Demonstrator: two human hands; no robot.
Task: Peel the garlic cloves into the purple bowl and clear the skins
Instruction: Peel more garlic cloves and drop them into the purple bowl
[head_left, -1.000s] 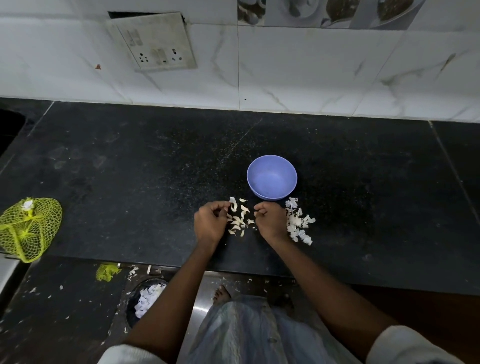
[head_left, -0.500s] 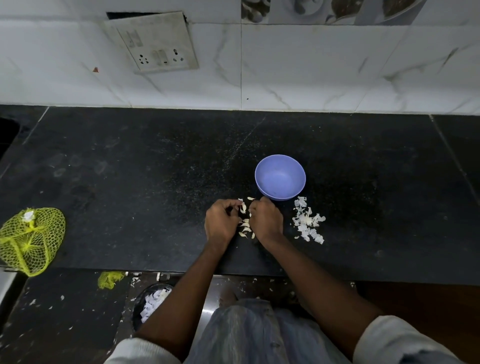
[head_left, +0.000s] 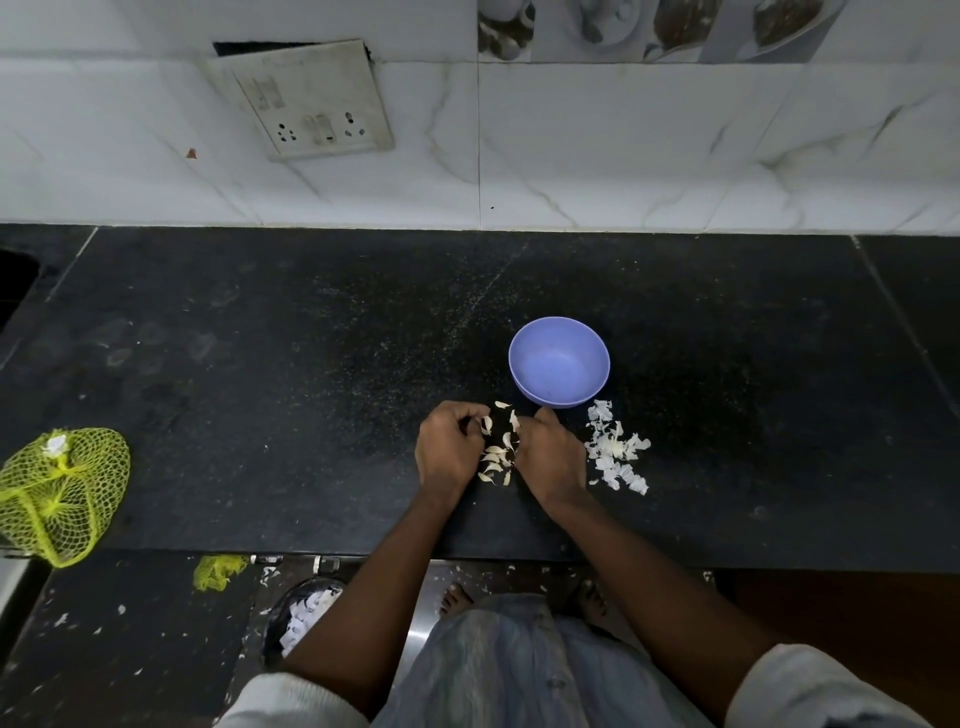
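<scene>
Most of the black counter (head_left: 260, 395) is wide open, the whole stretch from 9 to 12 o'clock of the hands has nothing on it. Tight spots: the purple bowl (head_left: 558, 361) sits close at 1 o'clock, a heap of garlic skins (head_left: 615, 449) is just beside it at 3 o'clock, and the yellow mesh bag (head_left: 57, 493) hugs the far 9 o'clock edge.

purple bowl (head_left: 558, 364): round, upright on the dark bench, nothing visible inside.
garlic cloves (head_left: 497, 457): small pale pieces loosely heaped just before the bowl.
skins (head_left: 615, 449): white papery flakes scattered right of the cloves.
</scene>
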